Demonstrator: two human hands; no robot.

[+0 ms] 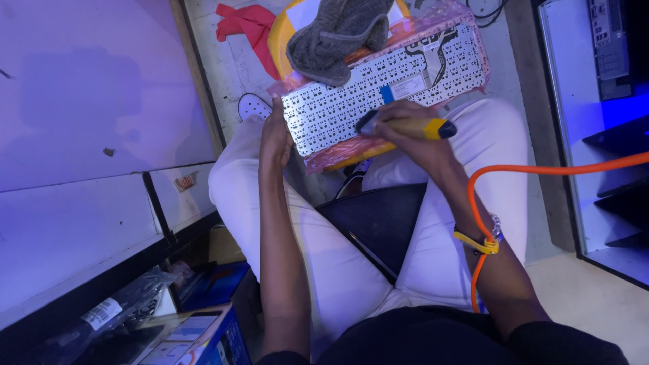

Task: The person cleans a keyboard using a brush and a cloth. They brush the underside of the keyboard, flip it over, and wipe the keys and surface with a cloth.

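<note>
On lap, right hand (405, 132) gripping soldering iron (412, 127)

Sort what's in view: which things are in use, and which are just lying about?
In use: keyboard panel, steadied by left hand; yellow-handled tool in right hand; its orange cord.
Lying about: grey cloth, red rag, boxes by the knee.
</note>
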